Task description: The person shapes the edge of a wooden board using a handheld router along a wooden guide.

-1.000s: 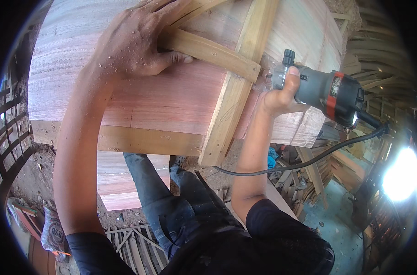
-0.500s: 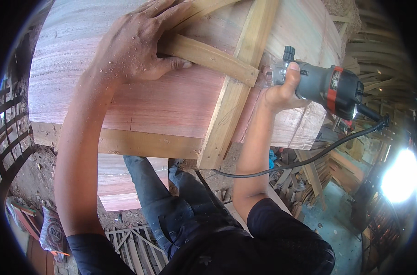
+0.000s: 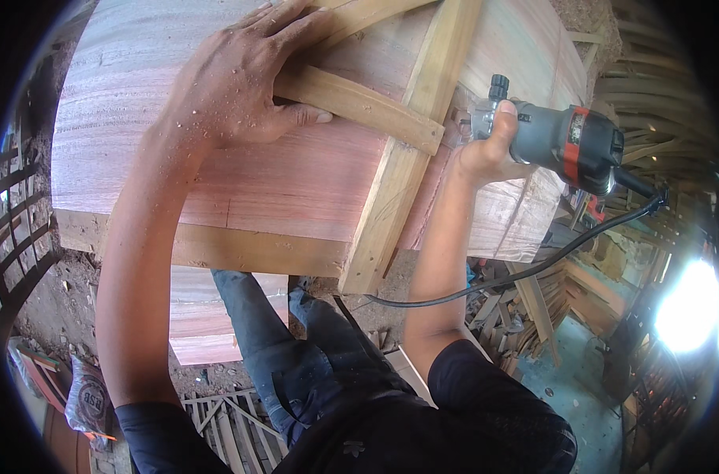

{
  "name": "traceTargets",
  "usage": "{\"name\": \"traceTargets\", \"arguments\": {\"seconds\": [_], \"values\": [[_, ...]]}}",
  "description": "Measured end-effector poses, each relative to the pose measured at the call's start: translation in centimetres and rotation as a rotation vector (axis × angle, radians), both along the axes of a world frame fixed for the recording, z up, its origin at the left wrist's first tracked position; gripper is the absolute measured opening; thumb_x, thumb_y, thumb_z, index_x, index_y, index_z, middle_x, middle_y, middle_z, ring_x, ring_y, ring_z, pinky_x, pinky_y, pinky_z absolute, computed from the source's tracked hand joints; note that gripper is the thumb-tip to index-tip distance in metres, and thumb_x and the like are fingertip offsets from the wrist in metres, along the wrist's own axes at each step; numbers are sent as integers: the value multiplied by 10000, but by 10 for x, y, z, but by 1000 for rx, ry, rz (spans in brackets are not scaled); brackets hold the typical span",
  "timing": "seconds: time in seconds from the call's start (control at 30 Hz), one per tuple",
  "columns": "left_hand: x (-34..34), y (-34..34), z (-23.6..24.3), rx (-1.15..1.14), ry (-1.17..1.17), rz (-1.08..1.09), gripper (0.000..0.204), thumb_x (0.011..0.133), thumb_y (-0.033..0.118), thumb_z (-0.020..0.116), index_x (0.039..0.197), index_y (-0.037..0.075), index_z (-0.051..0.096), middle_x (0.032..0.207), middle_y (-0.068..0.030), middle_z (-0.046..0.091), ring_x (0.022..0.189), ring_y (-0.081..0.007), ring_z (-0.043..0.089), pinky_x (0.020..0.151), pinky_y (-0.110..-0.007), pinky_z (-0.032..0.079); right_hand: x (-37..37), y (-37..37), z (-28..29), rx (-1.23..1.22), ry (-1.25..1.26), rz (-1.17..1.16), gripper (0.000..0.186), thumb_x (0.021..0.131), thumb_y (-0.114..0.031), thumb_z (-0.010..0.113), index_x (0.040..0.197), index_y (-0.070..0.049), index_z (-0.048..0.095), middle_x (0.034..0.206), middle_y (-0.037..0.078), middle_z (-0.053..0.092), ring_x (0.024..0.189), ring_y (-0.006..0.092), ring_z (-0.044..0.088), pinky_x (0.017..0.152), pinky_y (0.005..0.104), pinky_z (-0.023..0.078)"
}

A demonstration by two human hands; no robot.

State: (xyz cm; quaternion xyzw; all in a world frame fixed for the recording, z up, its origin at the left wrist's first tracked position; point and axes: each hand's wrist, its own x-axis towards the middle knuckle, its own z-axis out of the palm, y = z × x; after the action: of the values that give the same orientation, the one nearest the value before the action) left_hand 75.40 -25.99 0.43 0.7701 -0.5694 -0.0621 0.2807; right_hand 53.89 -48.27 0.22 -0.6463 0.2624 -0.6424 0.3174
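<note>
A large panel of pinkish, streaked wood carries a light wooden frame of crossed battens. At upper left, my left hand grips a short batten of that frame, thumb below it and fingers over it. My right hand is closed round a grey and black trim router with a red band, held sideways beside the batten's end, its clear base against the frame and panel area. The exact contact of the bit is hidden. A black power cord loops down from the router.
Below the panel are my legs, another streaked board and wooden slats. At left stand a dark lattice and a filled plastic sack. Scrap wood, a pale bluish sheet and a bright light lie to the right.
My right hand and the router have risen slightly in the picture, while the panel and frame sit slightly lower. My left hand keeps its grip on the batten.
</note>
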Motion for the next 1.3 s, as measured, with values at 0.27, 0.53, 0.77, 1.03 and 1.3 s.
{"name": "traceTargets", "arguments": {"seconds": [0.27, 0.53, 0.77, 1.03, 1.3], "values": [[-2, 2, 5, 6, 32, 6, 1015, 670, 397, 922, 1518, -8, 539, 1593, -288, 489, 1476, -446, 481, 1224, -468, 421, 7, 0, 3, 17, 0, -16, 438, 753, -69, 826, 1105, 41, 589, 935, 122, 672, 684, 201, 656, 644, 308, 567], [-8, -4, -25, 0, -134, 130, 1180, 595, 462, 976, 1628, 221, 458, 1653, -72, 500, 1464, -357, 531, 1262, -488, 438, 11, -8, 5, 17, 6, 6, 460, 754, -74, 831, 1121, 36, 576, 944, 118, 668, 693, 191, 663, 641, 295, 576], [-5, -2, -31, -9, -141, 121, 1179, 594, 511, 969, 1622, 219, 469, 1660, -82, 488, 1484, -369, 505, 1267, -499, 428, 17, -12, 7, -3, 19, -6, 417, 760, -66, 823, 1085, 30, 579, 913, 109, 666, 671, 188, 656, 623, 294, 568], [-7, -4, -34, 47, -148, 178, 1190, 605, 545, 968, 1630, 225, 455, 1671, -81, 473, 1495, -358, 497, 1268, -497, 428, 23, -15, 10, -22, 24, -8, 376, 743, -60, 818, 1032, 26, 595, 880, 105, 669, 647, 192, 648, 597, 302, 551], [-9, -4, -33, 19, -122, 171, 1176, 632, 549, 964, 1639, 238, 443, 1682, -78, 458, 1508, -364, 482, 1279, -499, 408, 30, -29, 7, -54, 2, -16, 406, 738, -84, 820, 1057, 26, 594, 894, 103, 670, 659, 197, 653, 611, 309, 555]]}}
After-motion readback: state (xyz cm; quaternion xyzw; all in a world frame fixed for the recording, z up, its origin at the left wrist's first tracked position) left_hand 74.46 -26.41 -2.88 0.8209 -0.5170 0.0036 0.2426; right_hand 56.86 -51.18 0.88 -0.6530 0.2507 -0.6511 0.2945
